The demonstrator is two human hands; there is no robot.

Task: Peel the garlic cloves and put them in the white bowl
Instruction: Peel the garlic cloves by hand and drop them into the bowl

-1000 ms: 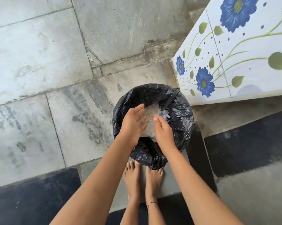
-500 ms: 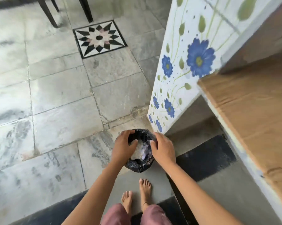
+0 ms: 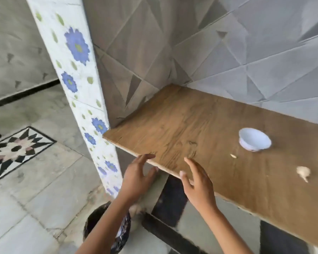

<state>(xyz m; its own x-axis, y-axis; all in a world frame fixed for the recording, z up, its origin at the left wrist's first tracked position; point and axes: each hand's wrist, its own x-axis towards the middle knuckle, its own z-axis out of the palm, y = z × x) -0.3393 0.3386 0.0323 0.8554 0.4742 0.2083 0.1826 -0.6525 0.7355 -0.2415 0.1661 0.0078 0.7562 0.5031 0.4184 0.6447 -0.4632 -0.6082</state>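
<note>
Hovering at the counter edge, my left hand and right hand are empty, fingers spread; next, I'd say, grab the garlic near the bowl and peel.

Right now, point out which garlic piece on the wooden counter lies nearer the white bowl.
The small pale sliver, just in front of the white bowl; the bigger lumpy piece lies farther off, to the right.

Bowl behind garlic on counter.
</note>
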